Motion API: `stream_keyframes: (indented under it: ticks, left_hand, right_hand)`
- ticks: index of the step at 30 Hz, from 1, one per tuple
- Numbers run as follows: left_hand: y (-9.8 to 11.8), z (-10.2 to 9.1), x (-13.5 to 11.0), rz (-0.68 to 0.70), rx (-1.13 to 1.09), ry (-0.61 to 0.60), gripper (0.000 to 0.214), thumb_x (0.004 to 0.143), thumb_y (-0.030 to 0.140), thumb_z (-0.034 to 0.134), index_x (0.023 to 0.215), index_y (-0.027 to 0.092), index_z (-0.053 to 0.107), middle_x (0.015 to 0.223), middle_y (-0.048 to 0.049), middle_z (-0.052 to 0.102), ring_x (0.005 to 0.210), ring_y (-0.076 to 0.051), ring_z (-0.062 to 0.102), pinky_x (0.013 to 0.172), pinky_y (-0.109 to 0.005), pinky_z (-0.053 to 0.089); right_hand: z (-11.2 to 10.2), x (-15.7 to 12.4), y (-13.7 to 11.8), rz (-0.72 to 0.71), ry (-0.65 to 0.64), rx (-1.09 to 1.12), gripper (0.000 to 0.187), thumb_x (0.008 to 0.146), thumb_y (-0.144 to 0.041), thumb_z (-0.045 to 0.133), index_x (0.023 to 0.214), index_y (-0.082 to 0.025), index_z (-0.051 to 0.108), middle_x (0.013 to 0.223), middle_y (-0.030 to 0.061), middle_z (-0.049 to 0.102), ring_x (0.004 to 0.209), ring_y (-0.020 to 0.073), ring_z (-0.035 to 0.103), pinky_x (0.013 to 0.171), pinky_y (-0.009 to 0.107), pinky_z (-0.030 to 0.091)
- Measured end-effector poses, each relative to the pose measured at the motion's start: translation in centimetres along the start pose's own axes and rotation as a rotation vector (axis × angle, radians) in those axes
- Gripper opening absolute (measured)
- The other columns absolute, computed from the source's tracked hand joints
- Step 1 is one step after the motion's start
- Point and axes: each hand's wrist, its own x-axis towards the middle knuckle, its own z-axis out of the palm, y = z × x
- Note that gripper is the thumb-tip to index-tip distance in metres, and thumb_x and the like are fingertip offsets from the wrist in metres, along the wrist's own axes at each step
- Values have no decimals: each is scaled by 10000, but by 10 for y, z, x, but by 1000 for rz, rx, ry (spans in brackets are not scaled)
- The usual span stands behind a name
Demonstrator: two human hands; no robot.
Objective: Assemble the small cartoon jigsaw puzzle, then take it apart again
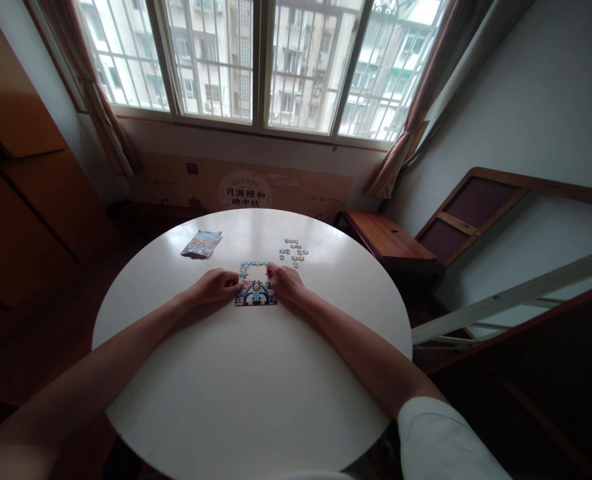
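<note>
A partly assembled jigsaw puzzle (256, 295) lies on a white table (246, 387), the left hand (217, 285) curled at its left edge, the right hand (287, 284) likewise at its right (whether either grips a piece cannot be told); loose pieces (297, 259) lie beyond.

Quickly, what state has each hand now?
Left hand: curled, at left side of the puzzle; grip cannot be told.
Right hand: curled, at its right side; grip cannot be told.

Bright window (263, 67) — shadowed white wall (536, 120)
</note>
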Motion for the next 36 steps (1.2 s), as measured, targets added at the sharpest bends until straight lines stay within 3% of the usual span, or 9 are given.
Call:
stream_keyframes:
  ticks: [36]
  left_hand:
    - [-8,3,1,12,68,-16,428,851,463,463,583,134,515,510,46,412,497,-61,319,499,-216,205]
  right_hand:
    - [-4,-1,-3,22,-24,3,248,850,-152,428,1002,-212,615,900,54,703,766,180,614,608,252,302]
